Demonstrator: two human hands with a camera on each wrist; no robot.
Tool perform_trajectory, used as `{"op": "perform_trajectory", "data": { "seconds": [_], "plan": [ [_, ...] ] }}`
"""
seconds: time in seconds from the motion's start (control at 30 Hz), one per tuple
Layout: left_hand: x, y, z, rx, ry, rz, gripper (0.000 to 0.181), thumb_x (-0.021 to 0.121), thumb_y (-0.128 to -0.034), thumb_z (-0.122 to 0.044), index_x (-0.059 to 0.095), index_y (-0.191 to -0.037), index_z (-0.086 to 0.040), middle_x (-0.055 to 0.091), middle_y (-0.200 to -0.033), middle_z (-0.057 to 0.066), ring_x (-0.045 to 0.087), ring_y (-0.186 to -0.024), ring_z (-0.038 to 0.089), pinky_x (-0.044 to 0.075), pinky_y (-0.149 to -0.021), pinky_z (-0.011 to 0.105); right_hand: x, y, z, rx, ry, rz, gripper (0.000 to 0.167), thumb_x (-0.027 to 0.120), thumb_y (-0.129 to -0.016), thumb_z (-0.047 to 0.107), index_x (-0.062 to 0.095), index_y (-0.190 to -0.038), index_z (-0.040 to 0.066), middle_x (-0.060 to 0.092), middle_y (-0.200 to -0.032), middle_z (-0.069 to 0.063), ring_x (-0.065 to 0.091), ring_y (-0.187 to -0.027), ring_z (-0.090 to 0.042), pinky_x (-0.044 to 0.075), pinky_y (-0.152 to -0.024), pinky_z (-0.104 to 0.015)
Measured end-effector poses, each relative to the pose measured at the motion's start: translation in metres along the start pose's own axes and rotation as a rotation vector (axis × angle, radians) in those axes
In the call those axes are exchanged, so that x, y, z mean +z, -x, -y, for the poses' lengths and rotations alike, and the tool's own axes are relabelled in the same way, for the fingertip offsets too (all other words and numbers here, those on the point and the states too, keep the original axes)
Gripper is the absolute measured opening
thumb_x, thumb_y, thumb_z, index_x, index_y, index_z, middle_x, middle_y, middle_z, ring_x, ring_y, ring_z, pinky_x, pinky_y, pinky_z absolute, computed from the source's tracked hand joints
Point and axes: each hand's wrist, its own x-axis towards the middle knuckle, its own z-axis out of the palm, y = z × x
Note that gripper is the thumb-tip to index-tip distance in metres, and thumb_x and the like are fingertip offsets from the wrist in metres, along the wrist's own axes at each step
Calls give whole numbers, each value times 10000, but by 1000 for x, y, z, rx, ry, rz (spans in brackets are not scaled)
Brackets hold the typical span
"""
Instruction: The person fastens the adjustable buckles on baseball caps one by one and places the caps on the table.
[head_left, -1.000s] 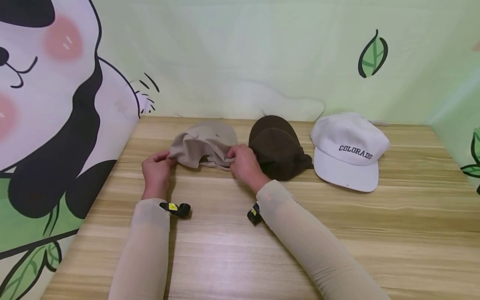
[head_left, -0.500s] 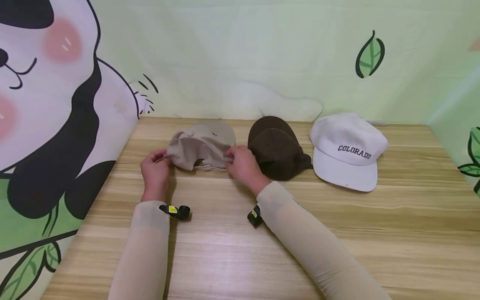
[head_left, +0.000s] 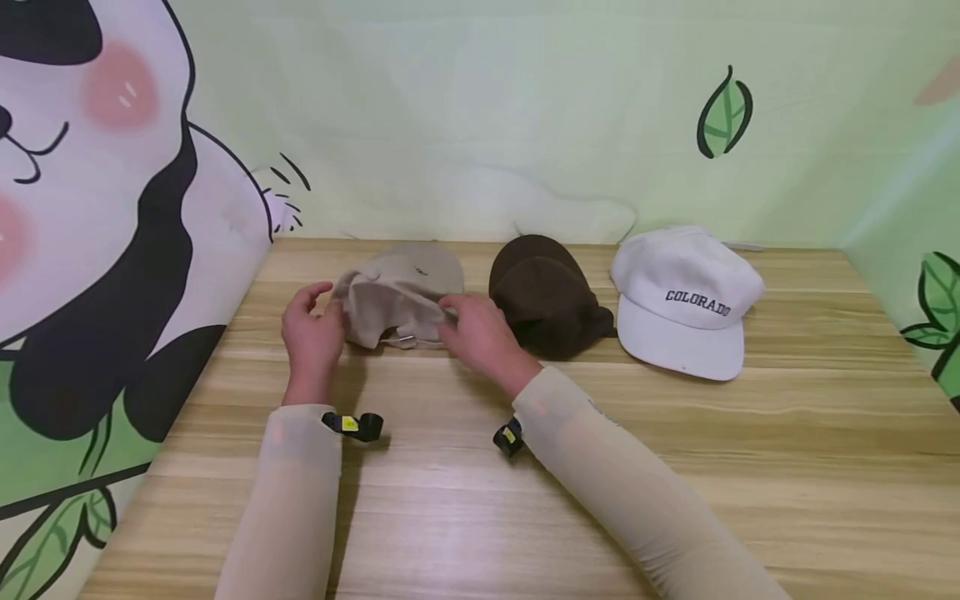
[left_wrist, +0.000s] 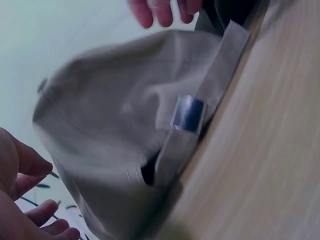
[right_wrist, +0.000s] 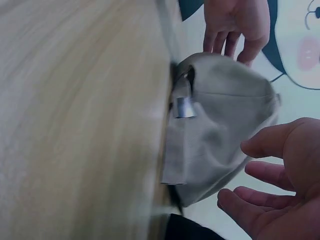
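Note:
A beige cap lies at the left of the row, its back strap and metal buckle facing the near side. My left hand is beside the cap's left end; in the left wrist view its fingers are parted and hold nothing. At the cap's right end is my right hand. In the right wrist view the right hand has its fingers spread next to the cap, gripping nothing.
A dark brown cap lies just right of my right hand. Further right rests a white cap lettered COLORADO. All stand on a wooden table before a green wall cloth with a panda picture.
Both hands have loosened from the beige cap's ends and their fingers have parted. The cap has settled slightly, its strap closer to the near side.

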Motion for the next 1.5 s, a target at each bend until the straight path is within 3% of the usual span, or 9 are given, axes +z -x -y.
{"op": "perform_trajectory", "data": {
  "seconds": [0.1,0.27,0.47,0.6,0.83,1.17,1.33,1.5],
  "plan": [
    [3,5,-6,42,-17,-8,340,538,-961,-221,583,-1290,-147,407,-1504,52,367,-1385,269,370,-1121,426,-5,4,3,-14,-17,-8,358,582,-925,191,615,-1266,87,606,-1297,-126,602,-1043,-222,532,-902,-371],
    [8,14,-17,99,-23,-21,334,547,-950,-235,595,-1266,-139,423,-1470,62,366,-1388,260,327,-1155,417,-16,11,4,-35,-52,-34,332,560,-946,197,617,-1258,99,578,-1315,-116,597,-847,-195,534,-784,-337],
    [14,24,-32,147,-23,-11,341,571,-951,-243,591,-1277,-147,454,-1436,43,413,-1326,258,341,-1127,393,-33,22,-1,-74,-135,-90,322,541,-958,184,611,-1261,99,567,-1322,-104,644,-1028,-258,550,-868,-381],
    [22,28,-42,200,5,12,336,581,-944,-217,587,-1275,-154,452,-1431,24,404,-1343,211,339,-1135,366,-44,26,-6,-94,-149,-146,307,565,-949,180,624,-1246,125,589,-1293,-68,635,-996,-215,542,-871,-362],
    [40,40,-58,360,6,48,328,580,-939,-218,593,-1263,-163,464,-1414,4,423,-1318,181,358,-1110,405,-60,32,-25,-201,-230,-294,267,609,-932,141,647,-1192,89,618,-1233,-70,643,-1034,-195,539,-932,-324],
    [71,54,-67,504,49,101,306,599,-912,-117,611,-1217,-91,509,-1365,87,412,-1344,190,342,-1135,371,-87,43,-64,-137,-269,-366,276,592,-943,121,638,-1210,69,606,-1266,-91,608,-1160,-237,520,-985,-335],
    [87,65,-72,520,50,176,322,603,-913,-125,603,-1233,-89,486,-1389,114,427,-1320,232,377,-1101,429,-100,49,-78,-98,-265,-421,266,599,-933,106,646,-1192,68,615,-1252,-98,615,-1148,-248,528,-975,-358],
    [101,73,-76,530,16,253,344,606,-930,-162,580,-1268,-100,454,-1417,127,406,-1353,250,369,-1121,411,-108,53,-88,-96,-287,-458,254,602,-926,82,650,-1175,70,620,-1222,-93,585,-1175,-234,528,-977,-364]
  ]
}}
